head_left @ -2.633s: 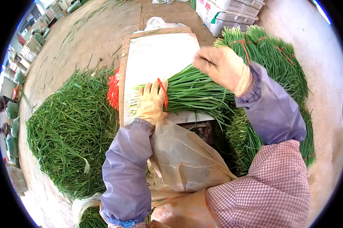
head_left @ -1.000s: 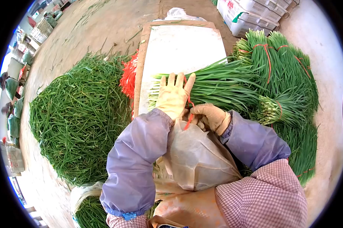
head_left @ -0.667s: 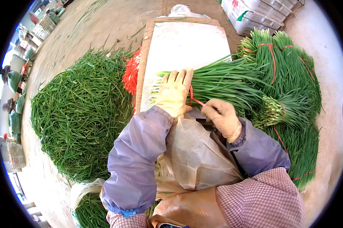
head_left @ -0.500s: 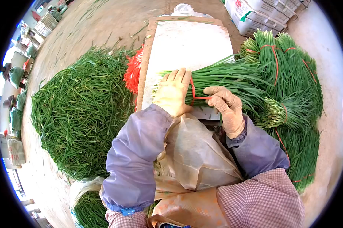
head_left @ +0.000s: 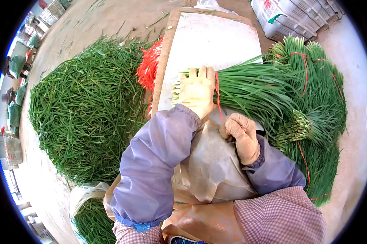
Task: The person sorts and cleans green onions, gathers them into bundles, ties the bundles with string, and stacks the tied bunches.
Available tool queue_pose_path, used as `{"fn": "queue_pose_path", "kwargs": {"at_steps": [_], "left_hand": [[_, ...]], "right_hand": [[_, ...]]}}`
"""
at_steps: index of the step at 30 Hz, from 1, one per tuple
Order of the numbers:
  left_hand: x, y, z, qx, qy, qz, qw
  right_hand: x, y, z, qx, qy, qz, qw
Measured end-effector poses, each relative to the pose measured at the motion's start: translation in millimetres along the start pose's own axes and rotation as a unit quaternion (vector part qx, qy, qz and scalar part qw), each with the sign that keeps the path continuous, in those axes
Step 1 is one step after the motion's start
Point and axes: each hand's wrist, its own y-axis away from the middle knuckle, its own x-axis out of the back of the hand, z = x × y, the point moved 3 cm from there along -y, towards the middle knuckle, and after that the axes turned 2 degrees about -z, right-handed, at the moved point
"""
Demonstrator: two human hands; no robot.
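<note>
Across the white board [head_left: 220,36] lies a bunch of garlic chives [head_left: 252,83], its pale stalk ends to the left. My gloved left hand [head_left: 197,89] grips the bunch from above near those ends, fingers straight over the stalks, its thumb mostly hidden. A red tie strip [head_left: 218,95] crosses the chives just right of that hand and runs down toward me. My gloved right hand [head_left: 241,134] is closed on the strip's near end, below the bunch and close to my apron [head_left: 212,166]. The stalks under my left palm are hidden.
A big heap of loose chives [head_left: 81,110] is on the left, with red strips [head_left: 150,65] beside the board. Tied bunches [head_left: 313,81] are piled at right. White crates [head_left: 291,18] stand at the back right. An open bag of greens [head_left: 92,219] sits at lower left.
My right hand has drawn the red strip down toward my body, away from the bunch, so it now runs straight. My left hand stays on the stalks. The whole view has shifted slightly.
</note>
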Motion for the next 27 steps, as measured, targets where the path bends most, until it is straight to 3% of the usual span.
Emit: {"fn": "queue_pose_path", "kwargs": {"at_steps": [2,4,7,10,14,15,19,22,23,24,26,27], "left_hand": [[5.6,-2.8,3.4,0.015,-0.012,-0.041,0.999],[6.1,-0.7,5.8,0.006,-0.029,-0.034,0.999],[9.1,3.3,5.1,-0.012,-0.034,-0.044,0.998],[11.2,3.7,3.6,-0.021,-0.031,-0.082,0.996],[27.6,-3.0,-6.6,-0.053,-0.027,-0.167,0.984],[37.8,-10.0,-4.9,-0.047,-0.027,-0.193,0.980],[39.7,-41.2,-1.1,-0.043,-0.019,-0.244,0.969],[19.6,-45.5,-1.0,-0.059,0.058,-0.274,0.958],[21.8,-39.2,0.1,-0.076,0.072,-0.257,0.961],[24.9,-27.5,-1.2,-0.086,0.085,-0.240,0.963],[27.9,-3.1,-2.7,-0.088,0.114,-0.149,0.978],[36.9,10.8,-3.7,-0.095,0.169,-0.067,0.979]], "right_hand": [[24.3,9.1,55.8,-0.100,0.031,0.055,0.993],[34.9,8.8,80.0,-0.112,0.013,0.009,0.994],[41.0,1.0,90.2,-0.114,-0.064,0.035,0.991],[36.0,-5.2,83.5,-0.216,-0.193,0.083,0.953],[15.8,-22.1,48.9,-0.244,-0.045,0.095,0.964],[31.5,-28.4,68.3,-0.236,0.021,0.022,0.971],[44.6,-40.2,65.6,-0.397,-0.078,0.039,0.914],[41.4,-42.7,52.7,-0.412,-0.007,0.087,0.907],[47.8,-45.5,75.9,-0.309,-0.046,0.058,0.948],[41.1,-48.4,51.7,-0.043,0.276,-0.086,0.956],[34.0,-37.9,36.0,0.066,0.444,-0.009,0.894],[51.1,-35.7,48.4,0.109,0.537,0.015,0.836]]}}
